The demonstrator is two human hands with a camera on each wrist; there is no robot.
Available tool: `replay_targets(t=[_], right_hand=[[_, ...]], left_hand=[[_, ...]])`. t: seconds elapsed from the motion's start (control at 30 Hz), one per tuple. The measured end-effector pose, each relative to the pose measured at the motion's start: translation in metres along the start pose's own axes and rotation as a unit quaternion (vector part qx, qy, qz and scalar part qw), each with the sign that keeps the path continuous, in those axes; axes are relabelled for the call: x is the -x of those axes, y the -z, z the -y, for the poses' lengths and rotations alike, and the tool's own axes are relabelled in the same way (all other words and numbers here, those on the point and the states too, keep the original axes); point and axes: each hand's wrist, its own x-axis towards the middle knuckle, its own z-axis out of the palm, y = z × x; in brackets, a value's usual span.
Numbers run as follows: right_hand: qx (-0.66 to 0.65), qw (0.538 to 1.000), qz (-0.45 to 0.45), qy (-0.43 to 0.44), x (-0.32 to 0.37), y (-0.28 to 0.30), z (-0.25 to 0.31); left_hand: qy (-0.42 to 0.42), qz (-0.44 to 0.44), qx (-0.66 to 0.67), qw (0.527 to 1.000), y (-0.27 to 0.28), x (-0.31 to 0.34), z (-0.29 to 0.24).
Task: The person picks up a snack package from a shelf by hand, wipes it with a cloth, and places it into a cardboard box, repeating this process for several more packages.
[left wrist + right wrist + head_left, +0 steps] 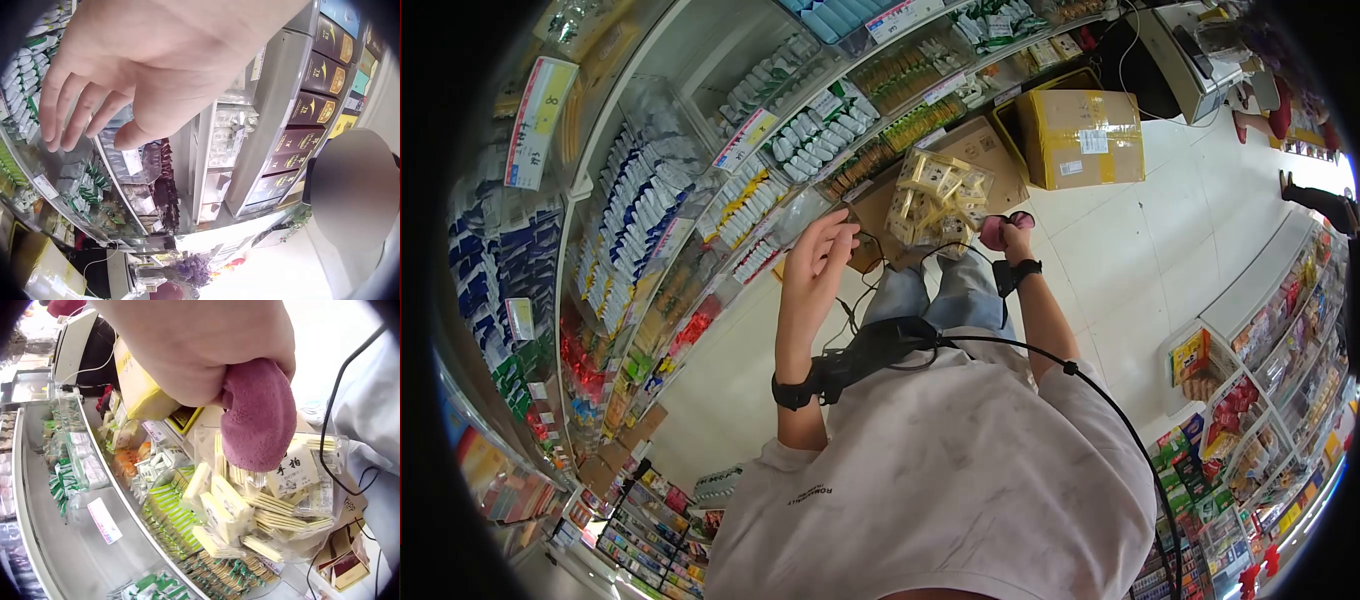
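My right hand (1018,243) grips a folded mauve cloth (259,419) with a soft, fuzzy surface. In the right wrist view it bulges out below the curled fingers. Behind it sits a clear plastic bin (340,447) heaped with pale yellow wrapped packets (290,472). That bin rests on a brown cardboard box (1005,172) in front of my legs. Held up beside the shelves, my left hand (810,270) has nothing in it. Its fingers (78,106) are extended and slightly bent in the left wrist view.
Shelves with clear bins of small wrapped packets (815,130) curve along the left. A yellow-taped carton (1090,140) stands beyond the cardboard box. Black cables (865,300) hang near my knees. Display racks (1250,370) line the right, with tiled floor (1140,260) between.
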Motion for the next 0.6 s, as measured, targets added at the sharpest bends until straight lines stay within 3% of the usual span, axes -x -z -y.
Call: replay_targets(t=[0.03,0.27,0.4,0.5,0.6], right_hand=[[0.056,0.998,0.005,-0.020,0.000,0.001,-0.003],[0.096,0.987,-0.098,0.087,0.001,-0.034,-0.014],[0.098,0.981,-0.132,0.102,0.004,-0.043,-0.009],[0.033,0.968,-0.149,0.199,0.003,-0.051,-0.027],[0.077,0.981,-0.143,0.103,0.001,-0.056,-0.049]], left_hand=[[0.004,-0.003,0.000,1.000,0.001,0.001,0.001],[0.043,-0.006,-0.009,0.999,0.005,-0.001,0.016],[0.054,-0.006,-0.010,0.998,0.007,0.001,0.022],[0.062,-0.006,-0.017,0.998,0.008,0.000,0.025],[0.067,-0.007,-0.028,0.997,0.010,0.001,0.027]])
